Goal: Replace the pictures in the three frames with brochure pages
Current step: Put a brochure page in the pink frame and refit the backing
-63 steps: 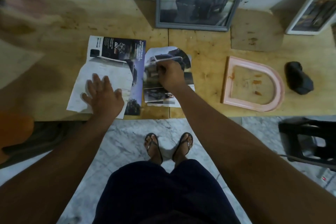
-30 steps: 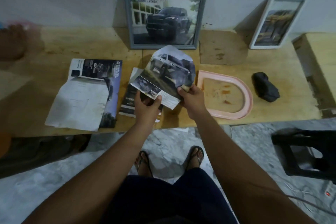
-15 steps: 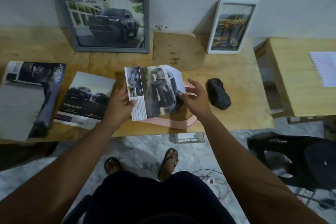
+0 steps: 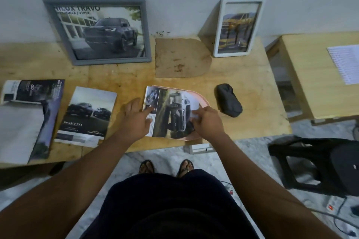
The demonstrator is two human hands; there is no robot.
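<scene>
A cut brochure page (image 4: pixel 171 112) showing a truck lies over the pink arch-shaped frame (image 4: pixel 204 101) near the table's front edge. My left hand (image 4: pixel 136 120) rests with spread fingers on the page's left edge. My right hand (image 4: pixel 207 122) presses the page's right side with its fingertips. A grey frame (image 4: pixel 97 31) with a dark truck picture and a white frame (image 4: pixel 238 26) with a yellow picture lean against the wall. The arch-shaped backing board (image 4: pixel 181 57) lies flat between them. Two brochures (image 4: pixel 87 116) (image 4: pixel 29 116) lie on the left.
A black pouch-like object (image 4: pixel 229 103) sits right of the pink frame on the wooden table (image 4: pixel 252 91). A second wooden table (image 4: pixel 314 75) with a printed sheet (image 4: pixel 345 62) stands to the right. A black plastic stool (image 4: pixel 318 165) is on the floor at right.
Both hands lifted the cut page from the table's left part, carried it right and laid it over the pink frame. The view shifted right with them.
</scene>
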